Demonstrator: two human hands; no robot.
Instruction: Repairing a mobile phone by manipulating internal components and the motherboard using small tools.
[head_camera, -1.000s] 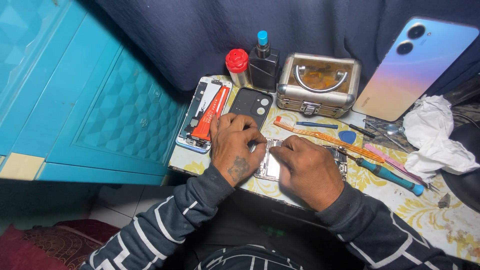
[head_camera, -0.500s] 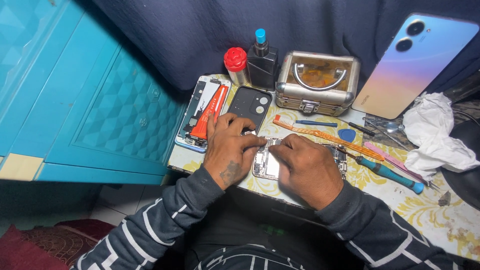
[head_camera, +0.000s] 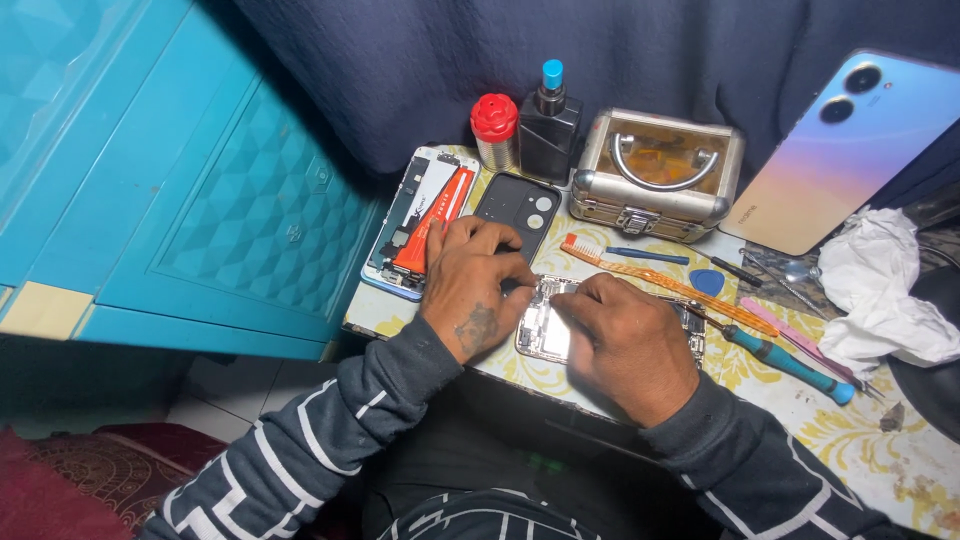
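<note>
The opened phone (head_camera: 548, 322) is lying face down near the front edge of the worktop (head_camera: 800, 400), between the person's two hands, its inner parts showing. The left hand (head_camera: 475, 290) is resting on its left end, fingers curled and pressing down on the frame. The right hand (head_camera: 620, 340) is covering its right half, fingertips pinched close together over the middle of the phone; whether they are gripping a small tool cannot be told. Toward the worktop's back left corner, a second opened phone (head_camera: 405, 230) is lying with an orange pry tool (head_camera: 432, 228) on top of it, and a black back cover (head_camera: 518, 210) is sitting just beside it, touching the left hand's fingers. Along the back edge, a red-capped tin (head_camera: 494, 130), a black bottle (head_camera: 548, 125) with a blue cap and a small metal case (head_camera: 655, 175) are standing in a row. A large phone-shaped panel (head_camera: 840, 150) is leaning behind the case. Right of the hands, an orange brush (head_camera: 660, 283), a blue pick (head_camera: 706, 282) and a teal screwdriver (head_camera: 790, 362) are lying, with a crumpled white cloth (head_camera: 880, 290) at the right edge.
</note>
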